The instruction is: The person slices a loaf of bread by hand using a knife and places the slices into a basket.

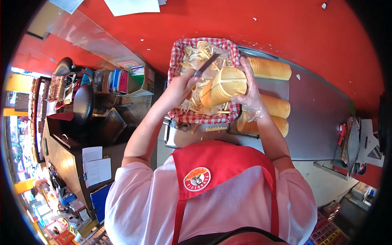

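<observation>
My bare left hand grips a knife whose dark blade points up and to the right. A clear plastic glove covers my right hand, which holds the end of a ridged, golden bread loaf. The loaf is tilted over a basket lined with red-and-white checked cloth. Strips and scraps of bread crust fill the basket. My left fingers are close to the loaf's left side; whether they touch it I cannot tell.
Three more ridged loaves, including an upper one and a lower one, lie right of the basket on a metal counter. A crust strip lies in front. A red wall stands behind; a wooden desk is at left.
</observation>
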Demonstrator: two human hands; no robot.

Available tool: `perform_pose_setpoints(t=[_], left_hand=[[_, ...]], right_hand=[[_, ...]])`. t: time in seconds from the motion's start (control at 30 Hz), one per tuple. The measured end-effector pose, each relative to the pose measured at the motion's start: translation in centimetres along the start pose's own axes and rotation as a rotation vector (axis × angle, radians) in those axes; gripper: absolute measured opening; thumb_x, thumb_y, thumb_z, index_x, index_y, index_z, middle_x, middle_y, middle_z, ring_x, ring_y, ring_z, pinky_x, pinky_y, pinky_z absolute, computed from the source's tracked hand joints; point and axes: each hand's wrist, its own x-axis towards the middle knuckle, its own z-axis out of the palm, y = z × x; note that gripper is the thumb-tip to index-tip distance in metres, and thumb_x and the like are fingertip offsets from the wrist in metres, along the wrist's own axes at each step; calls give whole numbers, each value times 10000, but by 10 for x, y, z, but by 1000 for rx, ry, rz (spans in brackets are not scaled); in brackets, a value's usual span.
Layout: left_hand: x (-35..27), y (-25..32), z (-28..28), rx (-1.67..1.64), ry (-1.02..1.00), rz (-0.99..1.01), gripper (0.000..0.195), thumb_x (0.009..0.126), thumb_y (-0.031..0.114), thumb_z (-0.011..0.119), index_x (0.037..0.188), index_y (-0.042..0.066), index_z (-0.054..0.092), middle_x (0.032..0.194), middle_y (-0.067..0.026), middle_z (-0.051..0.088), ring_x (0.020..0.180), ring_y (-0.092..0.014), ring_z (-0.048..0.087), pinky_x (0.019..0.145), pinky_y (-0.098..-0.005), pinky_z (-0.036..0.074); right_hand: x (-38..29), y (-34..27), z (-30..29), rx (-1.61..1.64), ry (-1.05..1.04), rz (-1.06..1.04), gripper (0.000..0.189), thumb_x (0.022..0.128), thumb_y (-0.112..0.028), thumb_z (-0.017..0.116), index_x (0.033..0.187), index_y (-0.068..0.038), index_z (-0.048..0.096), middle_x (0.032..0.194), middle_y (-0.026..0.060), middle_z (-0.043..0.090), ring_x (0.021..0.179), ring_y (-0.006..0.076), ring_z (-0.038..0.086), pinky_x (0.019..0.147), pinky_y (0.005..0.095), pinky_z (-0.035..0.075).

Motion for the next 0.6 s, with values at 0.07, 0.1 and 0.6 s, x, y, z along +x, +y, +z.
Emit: perform_pose_setpoints(t=[0.07,0.1,0.6], left_hand=[[-11,4,-8,22,-57,2,268,1055,285,475,1013,33,557,607,-79,503,538,-140,514,516,-334,433],[-12,3,-11,28,-46,-6,268,1055,285,475,1013,33,557,607,-79,503,538,-140,514,516,-334,433],[-7,-21,-22,60,-192,-81,393,1063,361,432,1070,9,607,636,-62,558,522,-152,545,518,-321,451]], right_hand=[[10,4,11,-58,38,-119,1131,561,-357,882,1498,-35,336,1524,133,363,1363,262,411,1145,403,311],[14,12,11,-46,29,-123,1131,561,-357,882,1498,-35,336,1524,133,363,1363,262,411,1145,403,311],[24,22,39,-117,-75,-138,877,613,-184,849,1369,-43,428,1302,104,527,1235,204,507,1076,361,405]])
